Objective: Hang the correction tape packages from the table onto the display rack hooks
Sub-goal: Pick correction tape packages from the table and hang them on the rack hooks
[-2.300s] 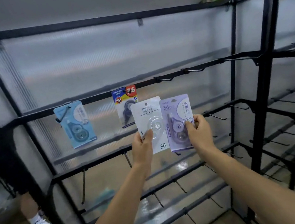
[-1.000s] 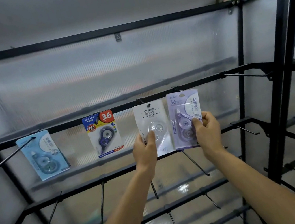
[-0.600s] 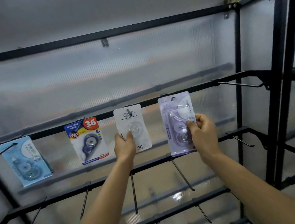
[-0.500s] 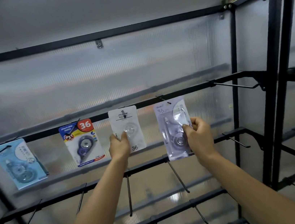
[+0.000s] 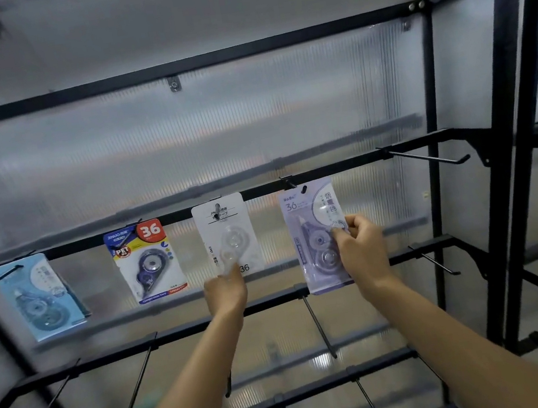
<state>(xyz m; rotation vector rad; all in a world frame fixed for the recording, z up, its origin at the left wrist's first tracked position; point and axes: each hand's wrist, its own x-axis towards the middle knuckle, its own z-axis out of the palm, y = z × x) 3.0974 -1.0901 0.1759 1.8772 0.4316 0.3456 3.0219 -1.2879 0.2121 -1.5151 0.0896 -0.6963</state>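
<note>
On the black display rack's upper rail (image 5: pixel 341 164) a white correction tape package (image 5: pixel 226 230) hangs from a hook. My left hand (image 5: pixel 226 291) is just below it, blurred, with its fingertips at the package's lower edge; I cannot make out a grip. My right hand (image 5: pixel 362 249) pinches a purple correction tape package (image 5: pixel 313 232) by its right side and holds it upright. The package's top hole sits at the tip of the neighbouring hook (image 5: pixel 289 183).
Two more packages hang to the left: a blue and red one marked 36 (image 5: pixel 146 261) and a light blue one (image 5: pixel 39 298). A bare hook (image 5: pixel 427 159) sticks out to the right. Lower rails carry several bare hooks (image 5: pixel 319 328). Black uprights (image 5: pixel 505 170) stand at the right.
The white package went onto its hook and my left hand has slid down to its bottom edge. My right hand carried the purple package right, up to the neighbouring hook.
</note>
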